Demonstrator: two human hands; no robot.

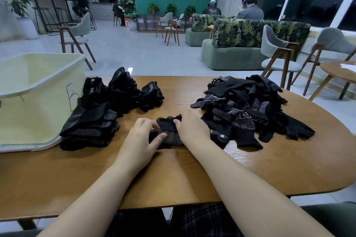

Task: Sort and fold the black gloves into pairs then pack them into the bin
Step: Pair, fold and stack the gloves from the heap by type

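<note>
Your left hand: your left hand (141,136) lies on the near left part of the dotted glove (169,134). Your fingers are curled and pinch the cloth.
Your right hand: your right hand (189,127) lies on the right part of the same glove. Your fingers bend down onto it and your thumb tucks in at its top edge.
Dotted glove: it is black with small white dots. It lies bunched on the wooden table (250,169), in the middle, between your two hands.
Loose pile: a messy heap of black gloves (248,107) sits at 2 o'clock from your hands, just beside your right hand. Some have dots and some are plain.
Folded stacks: a stack of dotted gloves (90,127) sits at 9 o'clock, touching the bin. Three bundles with white "5.11" tags (123,90) sit at 11 o'clock.
Bin: the pale yellow bin (38,90) stands at the far left of the table, at 10 o'clock. You cannot see any gloves inside it.
</note>
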